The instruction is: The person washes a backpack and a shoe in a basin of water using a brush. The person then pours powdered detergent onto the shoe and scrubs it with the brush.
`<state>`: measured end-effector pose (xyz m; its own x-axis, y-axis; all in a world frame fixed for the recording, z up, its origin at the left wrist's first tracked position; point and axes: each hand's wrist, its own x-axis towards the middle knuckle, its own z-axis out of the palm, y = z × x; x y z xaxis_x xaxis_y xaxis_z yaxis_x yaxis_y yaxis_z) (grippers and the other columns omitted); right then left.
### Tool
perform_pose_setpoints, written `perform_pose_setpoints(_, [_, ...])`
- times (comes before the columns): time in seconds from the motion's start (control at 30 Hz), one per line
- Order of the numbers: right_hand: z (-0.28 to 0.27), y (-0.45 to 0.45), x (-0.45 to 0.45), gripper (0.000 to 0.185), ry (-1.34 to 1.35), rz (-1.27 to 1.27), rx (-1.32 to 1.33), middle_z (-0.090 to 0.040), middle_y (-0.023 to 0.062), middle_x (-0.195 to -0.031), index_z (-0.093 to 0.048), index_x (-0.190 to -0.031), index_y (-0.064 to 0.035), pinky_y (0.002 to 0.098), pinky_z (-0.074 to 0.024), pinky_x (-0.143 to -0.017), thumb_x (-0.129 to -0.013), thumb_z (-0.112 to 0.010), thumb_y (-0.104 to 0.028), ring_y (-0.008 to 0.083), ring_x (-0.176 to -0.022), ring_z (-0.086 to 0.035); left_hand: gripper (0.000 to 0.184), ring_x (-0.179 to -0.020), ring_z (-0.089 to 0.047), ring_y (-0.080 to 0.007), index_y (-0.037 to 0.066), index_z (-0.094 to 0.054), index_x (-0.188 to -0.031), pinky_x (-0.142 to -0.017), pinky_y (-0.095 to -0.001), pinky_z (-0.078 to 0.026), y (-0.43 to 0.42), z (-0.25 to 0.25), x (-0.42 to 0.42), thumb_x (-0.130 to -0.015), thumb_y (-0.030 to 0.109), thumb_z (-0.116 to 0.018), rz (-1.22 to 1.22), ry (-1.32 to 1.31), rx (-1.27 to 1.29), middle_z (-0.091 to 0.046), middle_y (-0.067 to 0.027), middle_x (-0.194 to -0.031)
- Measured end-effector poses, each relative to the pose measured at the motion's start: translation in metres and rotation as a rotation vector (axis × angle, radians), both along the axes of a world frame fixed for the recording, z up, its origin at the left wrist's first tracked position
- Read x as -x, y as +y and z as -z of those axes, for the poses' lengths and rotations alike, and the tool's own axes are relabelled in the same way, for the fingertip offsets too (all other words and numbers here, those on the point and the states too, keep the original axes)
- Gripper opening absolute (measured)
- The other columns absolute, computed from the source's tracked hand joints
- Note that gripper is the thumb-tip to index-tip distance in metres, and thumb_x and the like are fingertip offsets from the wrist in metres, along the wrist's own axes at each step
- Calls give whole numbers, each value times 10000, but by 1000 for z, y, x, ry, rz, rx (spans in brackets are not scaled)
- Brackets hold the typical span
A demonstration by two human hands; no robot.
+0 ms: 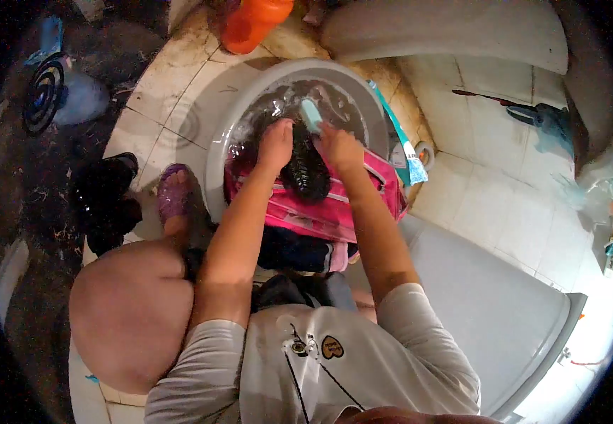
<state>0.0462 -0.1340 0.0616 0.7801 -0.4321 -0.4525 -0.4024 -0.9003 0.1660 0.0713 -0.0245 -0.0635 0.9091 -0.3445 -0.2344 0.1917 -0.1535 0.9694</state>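
Observation:
A black shoe (306, 173) with its ridged sole facing up lies across the near side of a grey basin (219, 152), over a pink bag (299, 215). My left hand (276, 145) is closed on the shoe's left edge, its fingertips partly hidden. In my right hand (342, 147) is a pale teal brush (310, 113), its long end pointing away from me above the shoe's far end. Its bristles cannot be made out. Murky, foamy water (334, 95) fills the basin behind the shoe.
A teal packet (409, 159) leans at the basin's right rim. Behind the basin stands an orange container (250, 28). A grey lidded box or machine (490, 304) is close on my right. Dark cloth (292, 249) hangs below the bag; black items (105, 198) lie left of my sandalled foot (177, 191).

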Motion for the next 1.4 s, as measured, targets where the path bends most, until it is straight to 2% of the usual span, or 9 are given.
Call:
perform_pose_setpoints(0.13, [24, -13, -3, 328, -114, 177, -35, -618, 188, -884, -541, -1171, -250, 480, -473, -706, -849, -497, -295, 380, -797, -595, 309, -942, -536, -384, 44, -567, -1009, -818, -435, -423, 3, -4, -5, -914, 264, -373, 25, 78, 0, -582, -213, -982])
perform_pose_setpoints(0.4, [47, -62, 28, 356, -9, -155, -21, -627, 180, -913, -471, -1233, -247, 485, -476, -707, -885, -402, -277, 374, -815, -612, 313, -931, -536, -401, 50, -560, -1026, -812, -445, -422, 4, -9, -6, -914, 273, -372, 20, 89, 1, -578, -229, -974])
perform_pose_setpoints(0.47, [10, -37, 36, 394, -290, 54, -69, -622, 175, -873, -513, -1207, -266, 437, -481, -663, -831, -532, -149, 356, -749, -609, 312, -931, -535, -405, 48, -559, -1028, -812, -450, -421, 3, -8, -6, -912, 272, -375, 9, 106, 7, -579, -232, -971])
perform_pose_setpoints(0.53, [-42, -4, 49, 385, -190, 194, -242, -621, 172, -851, -531, -1191, -235, 439, -483, -644, -819, -530, -139, 359, -724, -606, 312, -945, -532, -405, 40, -558, -1035, -825, -451, -419, 0, -5, -7, -909, 264, -380, 28, 57, -52, -579, -232, -984])
perform_pose_setpoints(0.63, [-74, 24, 82, 363, -120, -43, -164, -618, 183, -840, -535, -1186, -209, 452, -478, -633, -828, -501, -163, 370, -730, -599, 312, -946, -529, -402, 30, -554, -1034, -831, -458, -416, -1, -14, -8, -909, 255, -379, 76, 72, -139, -579, -232, -980])
perform_pose_setpoints(0.87, [-29, 51, 21, 351, -123, 9, -13, -602, 215, -717, -528, -1183, -200, 485, -477, -599, -852, -427, -144, 388, -655, -592, 316, -915, -550, -388, 10, -564, -1015, -815, -453, -431, -2, -18, -8, -909, 241, -375, 37, -19, -236, -591, -224, -962])
perform_pose_setpoints(1.17, [-59, 46, 91, 337, -75, -106, 29, -622, 178, -764, -515, -1179, -208, 460, -495, -562, -855, -432, -162, 368, -658, -612, 281, -837, -566, -395, 14, -565, -909, -777, -459, -445, -7, -20, -4, -902, 226, -381, 84, -44, -328, -593, -229, -887])
perform_pose_setpoints(1.27, [-48, 63, 43, 418, 129, -17, 63, -611, 201, -848, -438, -1261, -225, 478, -502, -578, -855, -398, -135, 357, -718, -622, 282, -829, -562, -409, 19, -561, -909, -758, -475, -446, -4, -11, -5, -904, 233, -379, 97, -76, -257, -590, -241, -871])
perform_pose_setpoints(1.4, [-21, 53, 20, 441, 0, -35, 7, -618, 187, -824, -408, -1280, -238, 475, -501, -582, -850, -408, -142, 357, -711, -621, 291, -828, -567, -400, 6, -553, -897, -738, -481, -450, 3, -16, -9, -908, 232, -370, 77, -25, -322, -594, -243, -836])
